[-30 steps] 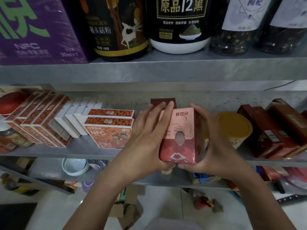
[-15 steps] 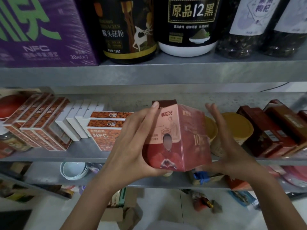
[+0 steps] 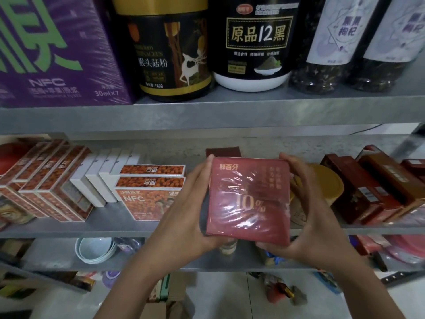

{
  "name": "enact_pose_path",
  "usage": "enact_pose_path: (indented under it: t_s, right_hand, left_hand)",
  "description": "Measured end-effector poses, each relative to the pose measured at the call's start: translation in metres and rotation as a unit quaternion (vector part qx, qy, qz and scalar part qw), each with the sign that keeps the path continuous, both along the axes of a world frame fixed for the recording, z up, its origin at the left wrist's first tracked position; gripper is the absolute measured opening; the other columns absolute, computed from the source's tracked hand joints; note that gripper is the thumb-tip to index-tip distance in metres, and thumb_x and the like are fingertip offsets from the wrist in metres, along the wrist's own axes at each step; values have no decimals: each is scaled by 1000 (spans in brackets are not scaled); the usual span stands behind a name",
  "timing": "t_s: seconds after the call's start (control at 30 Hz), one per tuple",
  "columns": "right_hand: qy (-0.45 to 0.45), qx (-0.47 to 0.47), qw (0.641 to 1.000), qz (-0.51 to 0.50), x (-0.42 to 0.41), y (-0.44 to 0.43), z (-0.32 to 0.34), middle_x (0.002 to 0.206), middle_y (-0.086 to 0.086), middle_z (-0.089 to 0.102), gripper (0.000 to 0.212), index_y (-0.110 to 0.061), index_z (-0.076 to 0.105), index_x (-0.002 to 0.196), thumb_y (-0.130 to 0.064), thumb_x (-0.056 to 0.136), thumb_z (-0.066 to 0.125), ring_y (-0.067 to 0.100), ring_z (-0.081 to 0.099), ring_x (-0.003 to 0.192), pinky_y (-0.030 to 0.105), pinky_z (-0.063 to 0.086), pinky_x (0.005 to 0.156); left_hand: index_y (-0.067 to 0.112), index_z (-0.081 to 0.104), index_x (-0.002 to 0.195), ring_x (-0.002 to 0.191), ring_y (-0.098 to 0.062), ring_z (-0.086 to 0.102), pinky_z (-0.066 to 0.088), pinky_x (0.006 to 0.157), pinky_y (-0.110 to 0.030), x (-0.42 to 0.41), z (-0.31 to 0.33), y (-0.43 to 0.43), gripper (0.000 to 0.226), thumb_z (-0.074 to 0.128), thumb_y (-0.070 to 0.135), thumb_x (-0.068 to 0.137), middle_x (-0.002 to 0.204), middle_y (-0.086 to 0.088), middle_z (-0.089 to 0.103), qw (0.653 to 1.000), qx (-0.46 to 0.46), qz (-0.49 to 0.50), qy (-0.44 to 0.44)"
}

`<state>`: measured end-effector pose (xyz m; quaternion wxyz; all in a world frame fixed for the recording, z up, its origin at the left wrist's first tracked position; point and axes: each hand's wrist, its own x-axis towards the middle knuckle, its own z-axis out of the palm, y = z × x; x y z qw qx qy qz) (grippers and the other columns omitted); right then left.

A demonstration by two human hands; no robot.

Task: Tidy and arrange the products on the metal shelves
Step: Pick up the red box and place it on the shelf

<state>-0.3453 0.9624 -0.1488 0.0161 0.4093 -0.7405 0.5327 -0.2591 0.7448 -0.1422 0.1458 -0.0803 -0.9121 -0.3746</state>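
Glossy film-wrapped red box (image 3: 248, 199), matt metal shelf (image 3: 92, 229)

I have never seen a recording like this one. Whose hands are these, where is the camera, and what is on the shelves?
There is no machine: a person wears a wide-angle camera on the head, so you see forward and down as they do. The left hand and right hand grip a red box wrapped in shiny film, one on each side, in front of the middle shelf. On it stand orange NFC boxes and white boxes at left, a yellow-lidded tub and dark red boxes at right. The upper shelf carries a purple carton, a black canister with a deer and a black jar with a white base.
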Motion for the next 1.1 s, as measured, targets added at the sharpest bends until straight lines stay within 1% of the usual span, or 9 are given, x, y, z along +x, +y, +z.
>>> enact_pose_path:
  t_s: [0.07,0.17,0.4,0.5,0.63,0.77,0.9,1.03,1.1]
  right_hand:
    - [38,25,999,-26,2,-1,-1,147,-5,32,120,-29,19,149,-50,52,87,22,41,134,42,38,111]
    - [102,56,992,-45,4,-7,2,145,-5,31,115,-27,21,148,-53,55,82,20,35,135,35,35,112]
    - [168,93,981,-32,4,-8,7,151,-12,20,111,-26,14,153,-60,65,73,18,29,140,50,43,106]
    - [190,124,974,-10,-2,-1,6,159,-9,12,113,-23,0,155,-65,73,65,16,19,146,57,44,102]
    - [212,176,960,-43,-20,11,0,161,-18,0,124,-4,5,153,-74,69,63,6,7,149,68,34,104]
    - [186,154,968,-62,-29,13,4,159,-26,-1,133,-5,6,153,-67,58,76,-1,-2,148,62,17,112]
    - [166,103,981,0,-32,9,8,155,-10,19,115,-15,14,149,-55,63,80,18,20,147,67,23,112]
    - [162,91,982,28,-30,8,11,152,7,24,114,-5,17,145,-50,63,83,20,25,145,36,28,118]
    - [156,99,982,33,-25,6,14,150,4,26,110,-11,17,145,-53,64,79,14,28,142,25,30,115]
  left_hand:
    - [45,-14,149,139,14,10,31,99,-3,1,1,3,126,83,38,69,157,23,0,1000,-18,5,21]
    - [36,-17,151,148,-2,0,38,106,-23,-1,-1,9,123,75,42,71,161,12,-12,991,-108,10,83]
    - [12,7,153,133,-29,38,29,115,-44,-11,-4,10,114,77,45,69,142,-17,37,955,-228,59,181]
    - [16,8,150,126,-38,46,24,116,-54,-11,-7,6,108,76,47,72,135,-21,39,934,-266,55,231]
    - [18,-2,154,130,-38,43,24,115,-58,-11,-7,-2,110,68,61,80,137,-24,38,932,-250,33,262]
    - [20,-13,154,135,-33,39,22,116,-55,-12,-5,-7,119,65,69,78,139,-24,37,941,-204,17,271]
    - [15,1,153,141,-22,29,18,120,-47,-14,-7,-8,109,53,77,79,143,-19,36,957,-173,23,231]
    - [23,-15,153,146,-18,24,26,116,-50,-13,-15,-11,117,53,78,75,151,-13,25,966,-151,25,207]
    - [27,-14,153,148,-5,14,20,119,-37,-12,-18,-12,115,50,81,74,155,-3,20,976,-128,31,175]
